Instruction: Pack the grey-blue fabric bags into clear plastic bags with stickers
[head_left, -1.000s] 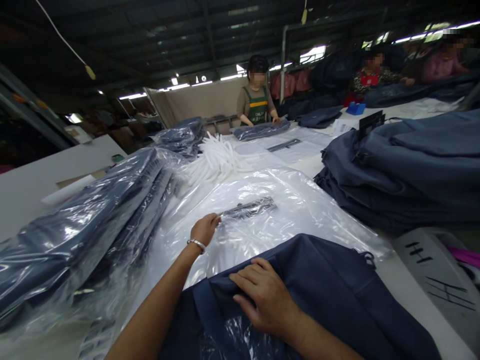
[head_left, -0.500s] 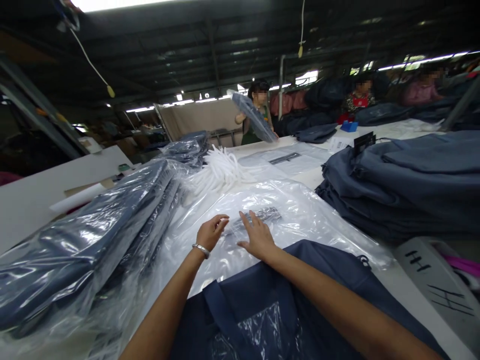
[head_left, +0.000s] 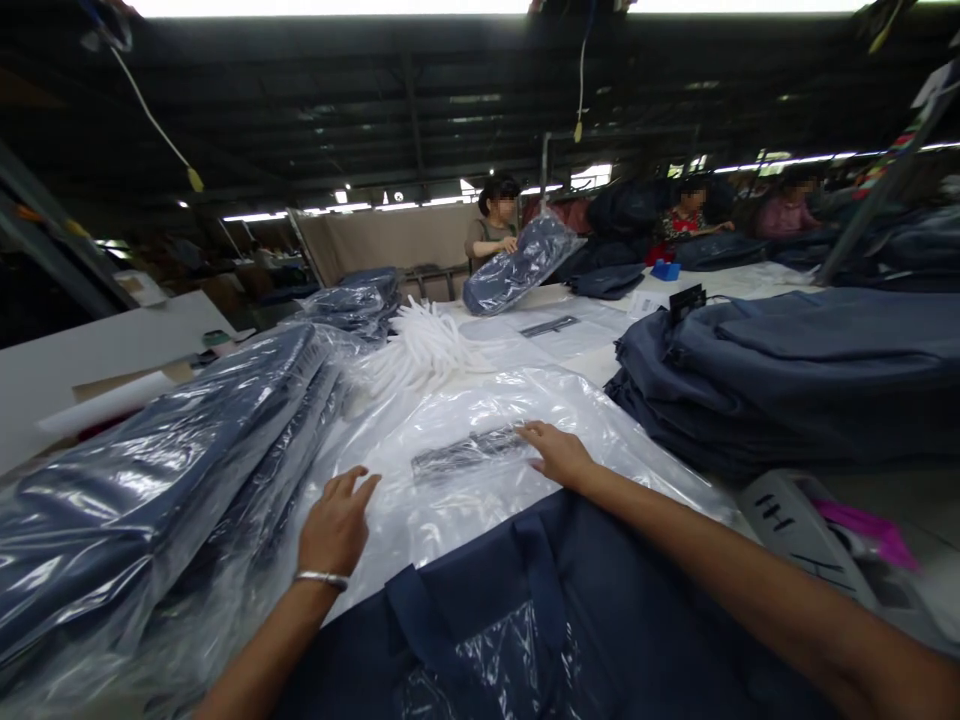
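Observation:
A navy fabric bag [head_left: 480, 560] with two strap handles lies right in front of me, a clear plastic piece on its front. Beyond it is a stack of clear plastic bags [head_left: 442, 520] bearing a dark printed strip. My right hand [head_left: 561, 455] is open, its fingers stretched over the plastic at the right end of that print. Off to the left, my left hand [head_left: 334, 525] is at the plastic's left side with fingers loosely bent and apart, holding nothing I can see. A silver bracelet [head_left: 322, 578] circles the left wrist.
Plastic-wrapped navy bags [head_left: 172, 450] are piled on the left. White cords [head_left: 427, 345] lie in a bunch behind the plastic. Unwrapped navy bags [head_left: 810, 370] are stacked on the right, above a grey bin [head_left: 787, 530]. Across the table a co-worker [head_left: 491, 225] handles a wrapped bag [head_left: 521, 265].
My hands have moved apart: the left went left and toward me, the right shifted right. More of the printed strip shows. The co-worker's wrapped bag has swung lower.

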